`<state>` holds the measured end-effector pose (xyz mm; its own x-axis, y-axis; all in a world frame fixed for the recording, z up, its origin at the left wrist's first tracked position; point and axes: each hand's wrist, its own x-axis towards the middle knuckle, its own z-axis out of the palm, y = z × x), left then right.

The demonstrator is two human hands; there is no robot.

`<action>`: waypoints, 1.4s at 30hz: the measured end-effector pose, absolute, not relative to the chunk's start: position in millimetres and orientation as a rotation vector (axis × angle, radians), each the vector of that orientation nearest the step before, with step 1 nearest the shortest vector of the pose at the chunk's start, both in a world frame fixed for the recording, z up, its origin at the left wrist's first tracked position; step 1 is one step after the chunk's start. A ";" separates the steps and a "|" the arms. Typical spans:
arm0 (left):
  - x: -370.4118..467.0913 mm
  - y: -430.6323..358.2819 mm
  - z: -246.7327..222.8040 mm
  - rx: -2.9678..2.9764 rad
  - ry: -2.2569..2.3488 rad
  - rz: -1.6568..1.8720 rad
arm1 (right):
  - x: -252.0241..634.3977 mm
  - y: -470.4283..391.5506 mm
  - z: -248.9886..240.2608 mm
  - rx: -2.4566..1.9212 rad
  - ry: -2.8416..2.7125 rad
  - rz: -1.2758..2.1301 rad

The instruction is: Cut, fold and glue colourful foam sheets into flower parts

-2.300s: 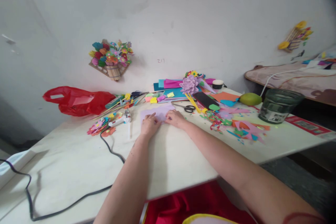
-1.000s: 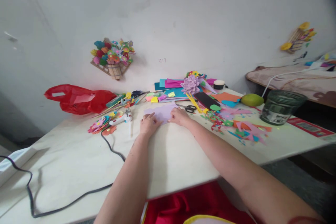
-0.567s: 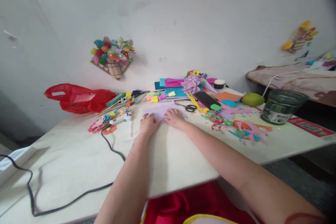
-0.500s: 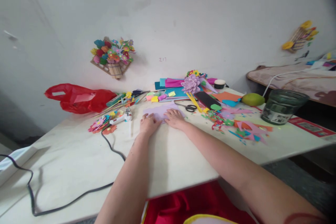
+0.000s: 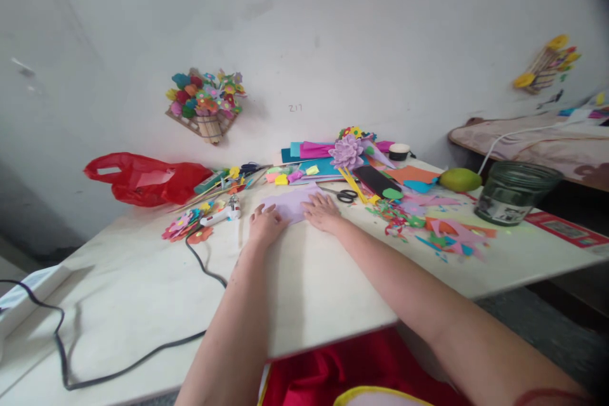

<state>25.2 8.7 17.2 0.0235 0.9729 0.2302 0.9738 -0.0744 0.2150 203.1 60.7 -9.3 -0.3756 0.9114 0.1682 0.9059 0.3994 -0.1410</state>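
Since a moment ago your hands have hardly shifted — both are still pressed on the lilac paper sheet, and the view has only drifted a little to one side. Compared with the oldest frame, your left hand sits slightly nearer to you, at the sheet's near left corner, while your right hand stays on its near right edge.

Your left fingers lie loosely curled, tips down on the paper, gripping nothing. Your right fingers are spread flat and open, palm pressing the sheet to the table.

The sheet lies flat toward the far middle of the table, just in front of the stack of coloured paper. Its long axis runs roughly left to right across your view, tilted a little so the right end lies farther from you; whether it is folded I cannot tell.

Just beyond your right hand lie the black-handled scissors, close to the sheet's far right corner. To your left sit the white glue gun and its black cord, which trails toward the near edge. Paper scraps are scattered to your right, with a dark glass jar and a green fruit well apart from your hands. A red plastic bag lies at the far left by the wall.
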 end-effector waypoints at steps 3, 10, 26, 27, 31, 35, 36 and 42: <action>26.3 8.7 16.2 -2.221 -2.092 -0.548 | 205.3 58.7 -7.6 -1.551 -2.404 -0.075; 27.1 9.3 13.8 -2.203 -2.102 -0.583 | 192.8 52.2 -6.9 -1.040 -2.403 -0.029; 4.4 5.2 33.4 -2.157 -2.428 -0.661 | 186.8 59.6 0.7 -1.174 -2.286 0.443; 3.4 5.0 33.1 -2.167 -2.447 -0.665 | 185.3 59.1 2.7 -1.211 -2.283 0.429; -1.3 4.0 31.0 -2.210 -2.441 -0.751 | 179.8 60.2 6.1 -1.298 -2.281 0.390; -6.0 2.5 29.2 -2.290 -2.397 -0.840 | 177.7 65.9 -1.9 -1.263 -2.247 0.405; -6.7 2.1 28.8 -2.300 -2.382 -0.851 | 177.7 67.2 -4.8 -1.241 -2.230 0.414; -7.2 3.3 24.3 -2.362 -2.236 -0.901 | 178.0 68.9 -12.9 -1.213 -2.171 0.433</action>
